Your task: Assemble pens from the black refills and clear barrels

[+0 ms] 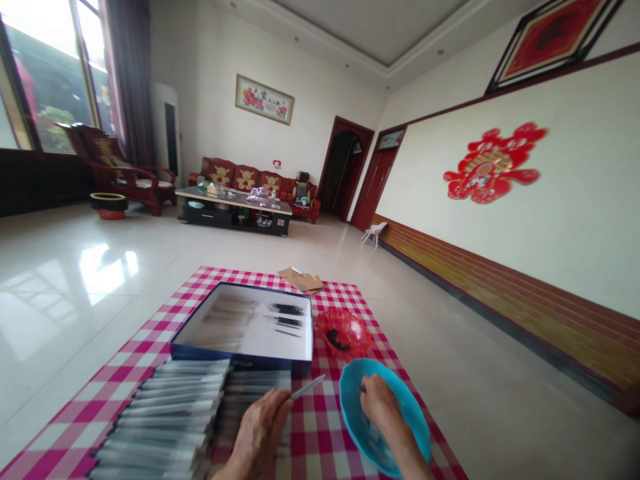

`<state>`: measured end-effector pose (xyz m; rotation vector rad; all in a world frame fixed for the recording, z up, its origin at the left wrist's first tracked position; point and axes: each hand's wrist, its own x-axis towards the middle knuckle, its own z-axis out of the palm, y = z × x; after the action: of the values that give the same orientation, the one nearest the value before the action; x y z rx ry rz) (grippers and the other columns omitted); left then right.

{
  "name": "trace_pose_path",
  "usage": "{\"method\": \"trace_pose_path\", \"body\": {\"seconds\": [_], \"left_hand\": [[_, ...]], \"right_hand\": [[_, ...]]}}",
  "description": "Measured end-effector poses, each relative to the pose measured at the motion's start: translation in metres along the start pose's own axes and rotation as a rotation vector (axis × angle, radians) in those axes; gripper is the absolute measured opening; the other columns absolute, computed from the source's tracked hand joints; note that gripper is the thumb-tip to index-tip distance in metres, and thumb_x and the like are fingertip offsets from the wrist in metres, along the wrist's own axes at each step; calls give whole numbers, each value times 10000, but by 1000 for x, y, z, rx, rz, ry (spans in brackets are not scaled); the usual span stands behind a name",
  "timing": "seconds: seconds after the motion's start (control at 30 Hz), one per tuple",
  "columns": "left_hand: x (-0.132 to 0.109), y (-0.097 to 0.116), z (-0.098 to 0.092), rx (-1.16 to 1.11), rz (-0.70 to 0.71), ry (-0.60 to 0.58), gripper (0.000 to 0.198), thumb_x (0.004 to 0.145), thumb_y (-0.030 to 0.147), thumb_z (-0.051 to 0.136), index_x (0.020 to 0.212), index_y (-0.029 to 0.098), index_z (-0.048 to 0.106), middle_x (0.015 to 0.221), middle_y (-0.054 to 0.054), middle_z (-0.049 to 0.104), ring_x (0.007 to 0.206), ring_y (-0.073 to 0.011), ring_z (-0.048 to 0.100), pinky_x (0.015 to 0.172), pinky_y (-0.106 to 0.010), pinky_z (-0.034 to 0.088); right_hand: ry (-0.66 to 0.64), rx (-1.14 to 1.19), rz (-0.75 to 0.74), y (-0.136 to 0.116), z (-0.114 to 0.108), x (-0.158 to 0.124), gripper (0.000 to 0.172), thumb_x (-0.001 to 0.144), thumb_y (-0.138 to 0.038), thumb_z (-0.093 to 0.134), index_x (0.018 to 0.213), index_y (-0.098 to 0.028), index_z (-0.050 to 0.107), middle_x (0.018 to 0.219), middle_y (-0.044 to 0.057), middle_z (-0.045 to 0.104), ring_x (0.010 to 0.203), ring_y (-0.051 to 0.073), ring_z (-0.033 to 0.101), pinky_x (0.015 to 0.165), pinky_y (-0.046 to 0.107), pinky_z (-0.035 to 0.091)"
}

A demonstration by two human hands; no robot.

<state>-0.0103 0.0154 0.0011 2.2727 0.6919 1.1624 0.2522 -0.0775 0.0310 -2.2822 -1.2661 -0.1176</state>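
In our left hand (265, 423) we pinch one pen (311, 385) between thumb and fingers, so that its tapered tip points to the far right, above the cloth (320, 433). Our right hand (379, 400) is inside the blue bowl (351, 393), at the near right, with fingers bent and gathered; whether they pinch something, we cannot tell.

To do this well, we should grip the pen firmly but lightly, because such a smooth, round body probably rolls easily. It seems better to take only one small piece from the bowl, with the fingertips, and not to press on the rim, which could tip it. The tip should stay free and near the bowl.

The bowl has a wavy edge and looks like shiny plastic; its pale contents are too blurred to name. Just beyond it, the red bowl (356, 327) is translucent, petal-shaped, with dark pieces inside. At the left, the pile of pens (170, 407) shows slender, cloudy-clear tubes with dark ends. Farther behind stands the shallow box (295, 367), blue outside and white inside, with thin black sticks (287, 309) at its right part.
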Motion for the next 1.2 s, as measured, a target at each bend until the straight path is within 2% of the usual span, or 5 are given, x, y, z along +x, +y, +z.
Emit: {"method": "trace_pose_path", "body": {"seconds": [0.17,0.3,0.5,1.0,1.2], "left_hand": [[4,3,-2,-110,-77,-30,250,947,301,414,852,195,620,670,8,584,587,-112,572,567,-179,425],[5,5,-6,-188,-87,-29,255,943,319,428,995,211,653,666,12,593,586,-111,569,554,-172,423],[2,7,-7,-202,-50,74,279,924,343,466,1079,226,666,741,-12,651,659,-130,615,623,-184,475],[2,9,-7,-125,-31,-36,287,941,318,405,1050,200,643,717,-23,623,633,-131,594,594,-185,443],[17,26,-30,267,-41,-171,205,912,249,450,815,218,628,698,-13,596,628,-146,574,550,-214,376]], "right_hand": [[-77,293,37,-18,-16,5,195,783,-344,531,734,-193,644,669,42,668,639,196,620,594,283,454],[-151,1030,253,-53,-22,-7,371,745,-430,641,1047,-215,630,783,2,677,681,152,615,558,232,470],[-185,1755,559,-89,-8,-25,320,597,-260,826,883,-204,695,779,-11,693,682,108,623,577,191,497],[-163,1612,490,-100,14,-39,359,624,-319,814,930,-205,666,829,1,685,729,123,612,625,212,499],[-176,1572,504,-103,30,-51,313,638,-347,792,884,-215,653,807,-16,647,709,135,603,624,241,507]]}}
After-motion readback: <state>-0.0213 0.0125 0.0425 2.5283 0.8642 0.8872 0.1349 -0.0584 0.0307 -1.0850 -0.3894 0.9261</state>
